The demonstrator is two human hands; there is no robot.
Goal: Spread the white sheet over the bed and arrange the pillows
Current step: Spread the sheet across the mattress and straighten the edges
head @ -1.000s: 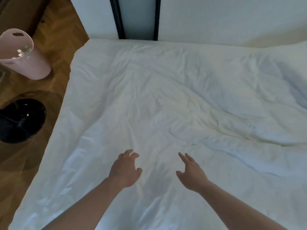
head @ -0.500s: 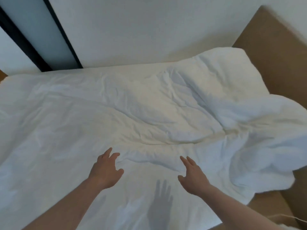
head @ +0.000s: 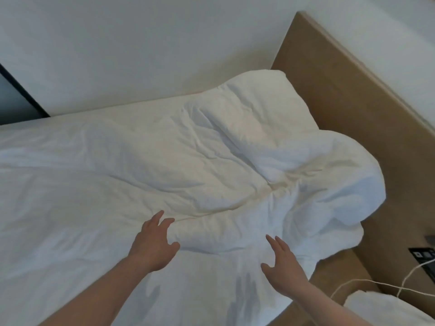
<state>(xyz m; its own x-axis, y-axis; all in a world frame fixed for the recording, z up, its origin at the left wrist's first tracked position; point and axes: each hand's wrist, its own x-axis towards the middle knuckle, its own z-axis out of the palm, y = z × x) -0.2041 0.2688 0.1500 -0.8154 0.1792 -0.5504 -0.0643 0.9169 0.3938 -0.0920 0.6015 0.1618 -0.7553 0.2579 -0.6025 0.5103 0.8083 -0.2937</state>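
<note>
White sheet (head: pixel 164 165) across the bed, flat at 9 o'clock, bunched and puffed at 2 to 3 o'clock against the wooden headboard (head: pixel 348 95). Nothing gripped. Left hand (head: pixel 154 243) at 6 o'clock, fingers spread and slightly curled, empty, poised just above or lightly on the fabric beside a long crease; contact not certain. Right hand (head: pixel 286 267) at 5 o'clock, flat, fingers straight and together, thumb out, likewise empty, low over the sheet, shadow visible beneath. Both palms down and aimed toward the bunched end, judged a posture for pressing or sweeping wrinkles toward the headboard rather than for pulling.

Raised mound (head: pixel 254 104) at 1 o'clock, probably a pillow under the sheet; not confirmable. Bulging fold (head: pixel 341 184) at 3 o'clock overhanging the bed edge. White cable (head: pixel 353 282) at 4 o'clock trailing over a wooden side surface (head: pixel 339 262); dark device (head: pixel 423 255) on it, unidentifiable. Further white bedding (head: pixel 376 309) at 5 o'clock, partly out of view.

Spreading judged partly done; head end not smoothed, pillows not yet arranged.
</note>
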